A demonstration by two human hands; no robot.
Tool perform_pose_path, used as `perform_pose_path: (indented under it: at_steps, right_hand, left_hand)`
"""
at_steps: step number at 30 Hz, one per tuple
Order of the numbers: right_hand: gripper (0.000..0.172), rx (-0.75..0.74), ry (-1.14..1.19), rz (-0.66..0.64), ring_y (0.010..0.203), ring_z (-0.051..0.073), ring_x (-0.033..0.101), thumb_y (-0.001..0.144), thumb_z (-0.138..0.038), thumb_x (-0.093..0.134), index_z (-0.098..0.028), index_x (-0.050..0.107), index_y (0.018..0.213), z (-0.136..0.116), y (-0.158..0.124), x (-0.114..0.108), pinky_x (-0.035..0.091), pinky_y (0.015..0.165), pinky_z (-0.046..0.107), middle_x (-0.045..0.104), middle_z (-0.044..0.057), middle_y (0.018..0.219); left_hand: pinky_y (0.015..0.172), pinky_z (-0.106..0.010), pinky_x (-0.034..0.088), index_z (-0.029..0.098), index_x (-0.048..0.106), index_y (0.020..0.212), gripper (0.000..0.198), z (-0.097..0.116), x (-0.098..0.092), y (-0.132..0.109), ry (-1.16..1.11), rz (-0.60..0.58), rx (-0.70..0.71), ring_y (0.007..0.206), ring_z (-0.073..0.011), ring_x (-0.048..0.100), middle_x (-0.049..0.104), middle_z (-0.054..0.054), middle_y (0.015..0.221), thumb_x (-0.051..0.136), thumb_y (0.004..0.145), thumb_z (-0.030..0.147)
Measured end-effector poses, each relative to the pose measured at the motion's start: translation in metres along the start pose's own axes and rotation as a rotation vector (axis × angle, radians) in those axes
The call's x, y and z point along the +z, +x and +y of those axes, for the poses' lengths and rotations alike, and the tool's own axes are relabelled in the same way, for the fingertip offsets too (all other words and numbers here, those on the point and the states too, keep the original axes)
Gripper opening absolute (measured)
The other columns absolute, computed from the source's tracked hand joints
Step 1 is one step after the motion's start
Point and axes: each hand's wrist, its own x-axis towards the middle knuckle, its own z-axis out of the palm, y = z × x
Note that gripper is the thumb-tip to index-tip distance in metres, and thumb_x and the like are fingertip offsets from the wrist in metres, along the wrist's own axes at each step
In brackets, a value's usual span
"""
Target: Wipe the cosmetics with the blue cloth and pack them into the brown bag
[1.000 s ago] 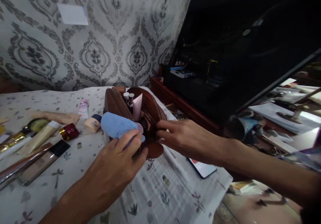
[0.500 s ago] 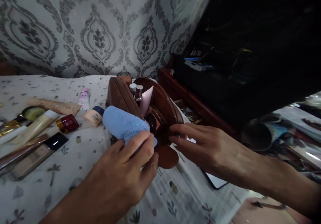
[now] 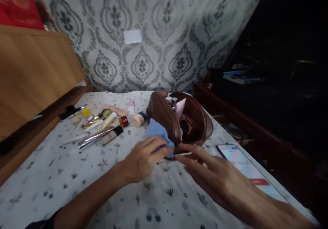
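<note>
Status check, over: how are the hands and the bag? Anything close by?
Left hand gripping blue cloth by brown bag. Right hand at bag's lower front, grip unclear. Bag open, items inside. Phone beside right hand.

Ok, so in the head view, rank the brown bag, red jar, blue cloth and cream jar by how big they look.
1. Brown bag
2. Blue cloth, partly hidden by the left hand
3. Cream jar
4. Red jar

In dim light, a grey-patterned wall (image 3: 139, 17) bearing a white card (image 3: 132, 36) rises behind a white printed sheet (image 3: 123, 205), with a wood panel (image 3: 36, 61) at left and a dark panel (image 3: 284, 48) at right.
</note>
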Motion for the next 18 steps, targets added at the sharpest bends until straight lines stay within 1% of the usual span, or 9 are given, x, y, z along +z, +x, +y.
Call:
perform_pose_path:
  at_steps: [2,4,7,9,11,13,15,16,18]
  right_hand:
    - [0.041,-0.020,0.057,0.010,0.092,0.020,0.074,0.095,-0.006,0.040,-0.020,0.060,0.128,-0.013,0.005,0.015,0.064,0.071,0.029,0.064,0.016,0.126]
    - [0.037,-0.026,0.126,-0.009,0.089,0.019,0.073,0.096,-0.008,0.040,-0.020,0.062,0.123,-0.023,0.011,0.033,0.063,0.071,0.030,0.065,0.015,0.123]
    - [0.028,-0.014,0.247,-0.099,0.094,0.021,0.073,0.097,-0.013,0.044,-0.018,0.066,0.115,-0.034,0.024,0.058,0.062,0.077,0.034,0.065,0.015,0.120]
    - [0.024,0.024,0.347,-0.150,0.095,0.022,0.072,0.095,-0.015,0.049,-0.018,0.067,0.111,-0.038,0.037,0.075,0.061,0.082,0.035,0.065,0.014,0.120]
    - [0.024,0.094,0.482,-0.179,0.092,0.020,0.072,0.092,-0.014,0.054,-0.018,0.069,0.110,-0.041,0.055,0.092,0.060,0.083,0.035,0.065,0.013,0.119]
    - [0.025,0.195,0.647,-0.165,0.083,0.017,0.070,0.088,-0.013,0.055,-0.018,0.070,0.107,-0.042,0.074,0.112,0.058,0.074,0.029,0.066,0.010,0.110]
    - [0.025,0.302,0.811,-0.109,0.083,0.016,0.069,0.085,-0.014,0.056,-0.018,0.070,0.106,-0.042,0.093,0.136,0.056,0.069,0.026,0.066,0.009,0.106]
    - [0.023,0.366,0.897,-0.093,0.081,0.016,0.069,0.083,-0.016,0.059,-0.017,0.070,0.103,-0.042,0.101,0.148,0.055,0.065,0.025,0.067,0.008,0.102]
    - [0.024,0.543,1.108,-0.075,0.064,0.014,0.064,0.082,-0.022,0.058,-0.016,0.068,0.102,-0.042,0.112,0.171,0.049,0.051,0.022,0.067,0.004,0.085]
  left_hand:
    - [0.085,-0.037,0.058,0.015,0.063,0.115,0.034,-0.010,-0.004,-0.021,0.034,-0.072,-0.065,0.101,-0.0223,0.062,0.067,-0.011,0.105,0.036,0.097,0.005]
    - [0.080,-0.036,0.057,0.015,0.066,0.109,0.037,-0.025,-0.009,-0.041,0.118,-0.115,-0.152,0.095,-0.0225,0.062,0.067,-0.009,0.098,0.038,0.091,-0.001]
    - [0.081,-0.035,0.056,0.017,0.067,0.106,0.042,-0.052,-0.019,-0.067,0.226,-0.058,-0.338,0.094,-0.0217,0.060,0.066,-0.008,0.098,0.039,0.086,-0.006]
    - [0.090,-0.038,0.054,0.018,0.066,0.110,0.041,-0.068,-0.024,-0.079,0.309,0.002,-0.454,0.100,-0.0229,0.059,0.065,-0.009,0.106,0.039,0.087,-0.004]
    - [0.097,-0.043,0.052,0.017,0.064,0.116,0.036,-0.080,-0.023,-0.090,0.406,0.051,-0.542,0.109,-0.0258,0.057,0.063,-0.011,0.114,0.041,0.091,0.002]
    - [0.102,-0.049,0.049,0.015,0.061,0.121,0.032,-0.086,-0.017,-0.098,0.497,0.050,-0.590,0.117,-0.0299,0.054,0.060,-0.016,0.122,0.045,0.094,0.011]
    - [0.104,-0.053,0.047,0.013,0.058,0.126,0.033,-0.089,-0.010,-0.105,0.561,0.009,-0.602,0.123,-0.0333,0.051,0.058,-0.020,0.128,0.046,0.095,0.016]
    - [0.104,-0.054,0.047,0.012,0.057,0.128,0.035,-0.090,-0.007,-0.107,0.574,-0.012,-0.599,0.126,-0.0340,0.050,0.057,-0.021,0.130,0.046,0.095,0.015]
    - [0.106,-0.052,0.046,0.012,0.057,0.130,0.038,-0.090,-0.005,-0.111,0.556,-0.034,-0.580,0.127,-0.0325,0.051,0.058,-0.020,0.132,0.045,0.094,0.011]
